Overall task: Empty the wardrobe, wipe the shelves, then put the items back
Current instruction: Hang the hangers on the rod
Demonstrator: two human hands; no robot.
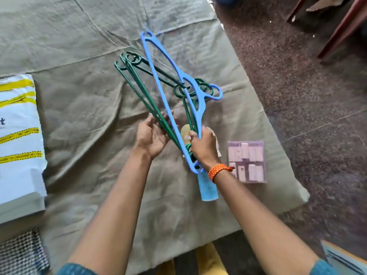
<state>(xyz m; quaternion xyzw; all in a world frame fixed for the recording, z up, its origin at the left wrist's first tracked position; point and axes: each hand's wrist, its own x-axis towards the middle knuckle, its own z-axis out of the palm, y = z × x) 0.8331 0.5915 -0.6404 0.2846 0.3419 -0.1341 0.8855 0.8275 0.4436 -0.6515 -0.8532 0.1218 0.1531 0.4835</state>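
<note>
A bunch of clothes hangers is held above an olive sheet (83, 108) spread on the floor. One blue plastic hanger (158, 76) lies over several dark green hangers (139, 92). My right hand (202, 145) grips the bunch at its near corner, fingers curled round the blue and green bars. My left hand (153, 133) is beside it on the left, palm up, fingers straight and touching the green bars from below. A light blue tube-shaped thing (207, 187) lies on the sheet under my right wrist.
A clear box of pinkish pieces (247, 161) lies on the sheet to the right of my hands. A white package with yellow tape (17, 135) sits at the left edge. Dark speckled floor (297, 86) and a wooden furniture leg (341, 28) are at right.
</note>
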